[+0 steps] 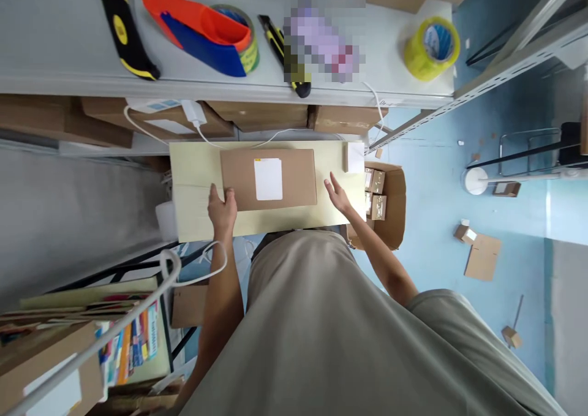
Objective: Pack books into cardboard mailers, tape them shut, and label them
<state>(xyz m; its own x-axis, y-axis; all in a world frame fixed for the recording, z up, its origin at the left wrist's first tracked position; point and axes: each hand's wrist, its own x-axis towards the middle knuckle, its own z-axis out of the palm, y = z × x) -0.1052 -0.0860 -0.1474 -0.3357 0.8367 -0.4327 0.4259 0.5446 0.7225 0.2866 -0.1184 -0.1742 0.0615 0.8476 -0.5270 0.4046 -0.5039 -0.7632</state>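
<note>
A brown cardboard box [294, 180] with a white label [269, 179] on top lies flat on a pale yellow tabletop [197, 214]. My left hand [223, 211] is at the box's lower left corner, thumb and forefinger apart; the thumb seems to touch the box edge. To the right of the box, with a gap between, my right hand [338, 195] hovers over the tabletop, fingers stretched out and nothing in them. Near the tabletop's far right corner stands a small white box [354, 157].
Above, a shelf [174, 85] carries a red-and-blue tape dispenser [202, 33], a utility knife [280, 45], a black-and-yellow handle [126, 30] and yellow tape [432, 48]. An open carton [395, 204] with small boxes stands right. White cables [214, 272] hang by my left forearm.
</note>
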